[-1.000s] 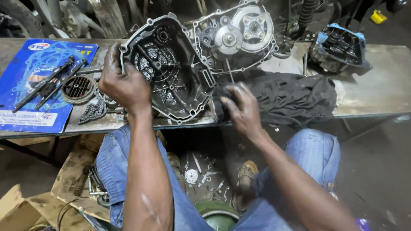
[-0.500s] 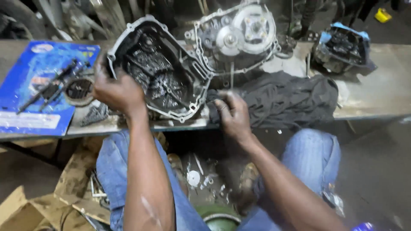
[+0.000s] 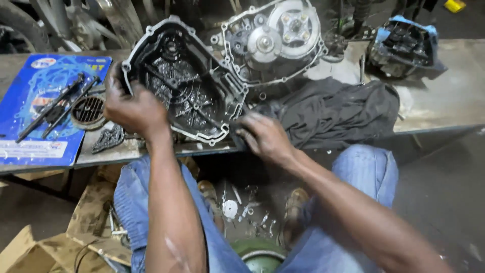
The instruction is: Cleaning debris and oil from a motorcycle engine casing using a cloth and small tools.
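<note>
A grey metal engine cover stands tilted on the workbench, its greasy inner side facing me. My left hand grips its left rim. My right hand is at its lower right corner, fingers closed on a thin dark tool whose tip reaches into the cover; motion blur hides the grip's detail. Behind the cover sits an engine case with exposed gears and a clutch.
A dark rag lies right of my right hand. At the left, a blue gasket packet carries black rods, with a round slotted part and a chain piece beside it. Another engine part sits far right. Small parts litter the floor.
My right hand moved left from the rag to the cover's lower right corner. My left hand kept its grip on the cover's left rim, and the cover shifted slightly.
</note>
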